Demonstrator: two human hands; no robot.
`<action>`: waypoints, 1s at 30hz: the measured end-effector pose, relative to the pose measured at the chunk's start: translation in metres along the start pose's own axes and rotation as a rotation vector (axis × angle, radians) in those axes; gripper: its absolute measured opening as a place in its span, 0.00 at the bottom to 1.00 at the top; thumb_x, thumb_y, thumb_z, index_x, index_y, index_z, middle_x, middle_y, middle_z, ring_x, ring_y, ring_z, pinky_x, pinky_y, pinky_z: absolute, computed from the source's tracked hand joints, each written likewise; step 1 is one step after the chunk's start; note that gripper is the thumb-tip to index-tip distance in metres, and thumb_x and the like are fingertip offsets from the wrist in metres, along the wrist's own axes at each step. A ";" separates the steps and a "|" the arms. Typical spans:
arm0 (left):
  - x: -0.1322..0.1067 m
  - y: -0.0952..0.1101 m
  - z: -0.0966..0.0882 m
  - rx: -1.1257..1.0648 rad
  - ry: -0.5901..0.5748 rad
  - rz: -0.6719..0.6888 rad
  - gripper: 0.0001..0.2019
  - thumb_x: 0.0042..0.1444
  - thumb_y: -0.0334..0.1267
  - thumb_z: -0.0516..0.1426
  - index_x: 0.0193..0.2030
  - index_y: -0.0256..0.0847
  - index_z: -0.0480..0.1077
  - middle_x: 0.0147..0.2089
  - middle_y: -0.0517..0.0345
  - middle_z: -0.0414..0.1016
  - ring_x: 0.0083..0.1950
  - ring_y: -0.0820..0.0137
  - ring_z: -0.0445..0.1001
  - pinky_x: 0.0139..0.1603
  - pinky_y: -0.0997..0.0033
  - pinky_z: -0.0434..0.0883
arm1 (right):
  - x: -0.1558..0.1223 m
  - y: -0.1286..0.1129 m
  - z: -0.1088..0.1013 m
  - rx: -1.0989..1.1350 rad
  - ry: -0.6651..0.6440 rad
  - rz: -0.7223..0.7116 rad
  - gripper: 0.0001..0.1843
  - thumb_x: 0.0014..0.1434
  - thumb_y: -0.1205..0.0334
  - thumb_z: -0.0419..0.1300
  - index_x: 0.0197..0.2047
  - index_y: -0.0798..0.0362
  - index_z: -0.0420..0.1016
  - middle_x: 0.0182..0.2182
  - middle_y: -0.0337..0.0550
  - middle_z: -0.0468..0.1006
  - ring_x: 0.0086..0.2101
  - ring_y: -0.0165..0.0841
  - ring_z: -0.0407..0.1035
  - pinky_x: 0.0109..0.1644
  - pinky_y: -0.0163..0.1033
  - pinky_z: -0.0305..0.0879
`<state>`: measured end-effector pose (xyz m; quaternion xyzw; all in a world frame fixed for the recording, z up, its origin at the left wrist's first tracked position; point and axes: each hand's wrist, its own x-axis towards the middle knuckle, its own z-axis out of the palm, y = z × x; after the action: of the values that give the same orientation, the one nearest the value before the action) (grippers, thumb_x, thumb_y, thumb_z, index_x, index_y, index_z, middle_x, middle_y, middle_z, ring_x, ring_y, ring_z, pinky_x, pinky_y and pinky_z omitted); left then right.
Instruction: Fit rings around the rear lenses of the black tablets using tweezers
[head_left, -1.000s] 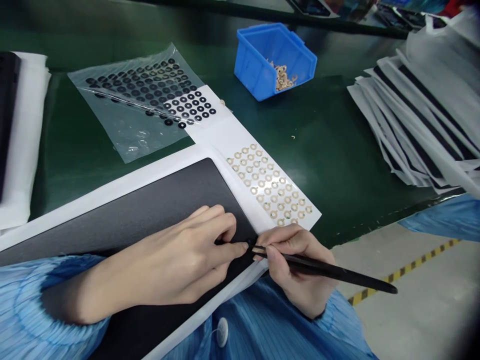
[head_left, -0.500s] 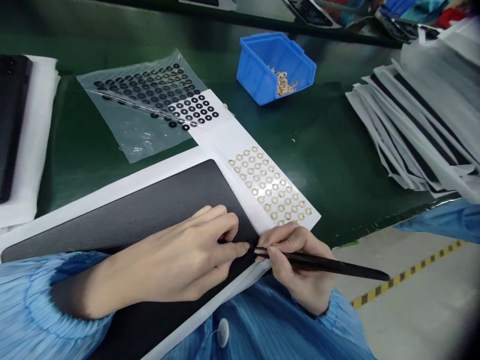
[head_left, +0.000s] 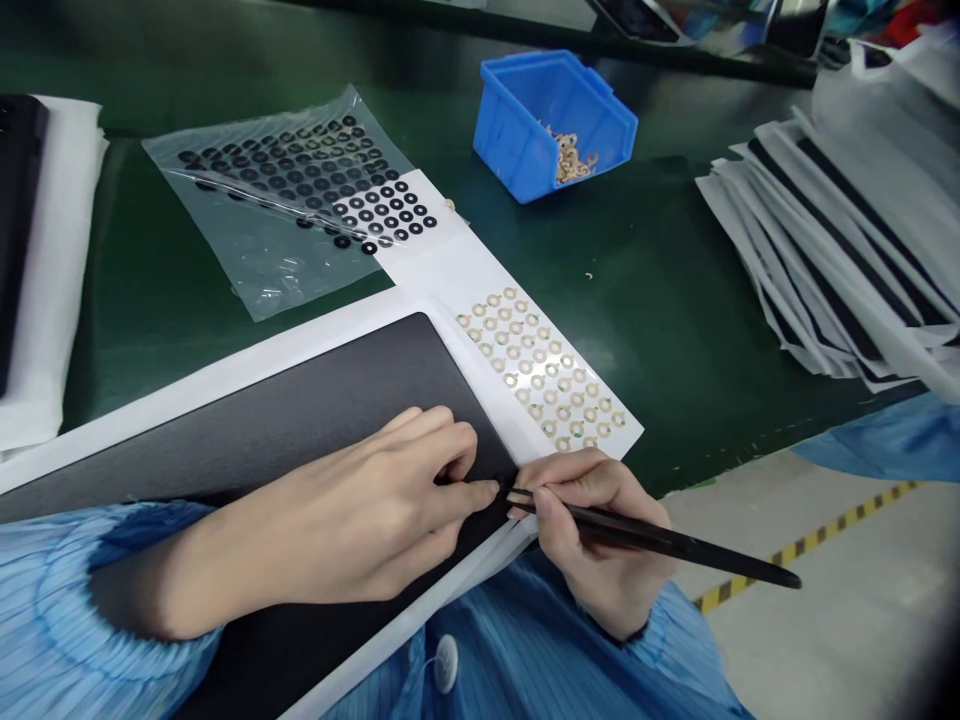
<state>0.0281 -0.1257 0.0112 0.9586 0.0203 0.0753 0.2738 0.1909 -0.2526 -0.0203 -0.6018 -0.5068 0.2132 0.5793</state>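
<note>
Green surface, entries left to right. Black panel on white backing, beneath the left hand; its grip is together, fingertips meeting at the panel's edge. Tweezers, tips at that edge, just beside the left fingertips; anything between them is too small to tell. Right hand, grip clamped on the tweezers. Beyond: bagged black rings, tan rings on white sheet, blue bin of tan pieces. Far right: stacked sheets.

Panel nearest on the workbench
Behind the flat panel runs a sticker sheet, a plastic bag beside its far end (a small bin sits farther back), wrapped stacks at right.
</note>
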 end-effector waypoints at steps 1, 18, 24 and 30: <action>0.000 0.000 0.000 0.002 0.002 -0.001 0.13 0.63 0.29 0.47 0.46 0.33 0.71 0.36 0.52 0.60 0.38 0.64 0.58 0.37 0.65 0.60 | 0.000 0.000 0.000 0.002 0.004 0.009 0.11 0.52 0.77 0.59 0.28 0.52 0.64 0.26 0.38 0.75 0.26 0.31 0.72 0.29 0.39 0.69; 0.000 0.001 -0.001 -0.027 0.018 -0.017 0.15 0.63 0.31 0.46 0.49 0.34 0.72 0.36 0.52 0.61 0.38 0.65 0.60 0.37 0.67 0.61 | 0.004 0.007 -0.016 0.235 -0.120 0.041 0.08 0.54 0.70 0.64 0.38 0.53 0.74 0.31 0.41 0.75 0.31 0.34 0.74 0.31 0.40 0.73; 0.000 0.000 -0.001 -0.047 0.022 -0.025 0.14 0.63 0.30 0.47 0.49 0.34 0.72 0.36 0.52 0.62 0.38 0.65 0.60 0.38 0.66 0.61 | 0.002 0.008 -0.017 0.205 -0.150 0.002 0.10 0.52 0.70 0.66 0.39 0.52 0.75 0.31 0.42 0.76 0.30 0.35 0.73 0.30 0.41 0.71; 0.002 0.000 -0.001 -0.051 0.021 -0.024 0.13 0.62 0.30 0.48 0.46 0.35 0.72 0.36 0.52 0.62 0.38 0.65 0.61 0.39 0.66 0.62 | 0.002 0.007 -0.012 0.172 -0.088 0.009 0.10 0.52 0.73 0.65 0.37 0.52 0.75 0.30 0.41 0.76 0.28 0.34 0.73 0.29 0.41 0.70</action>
<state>0.0298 -0.1247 0.0122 0.9502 0.0327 0.0826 0.2987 0.2042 -0.2549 -0.0231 -0.5421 -0.5086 0.2848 0.6053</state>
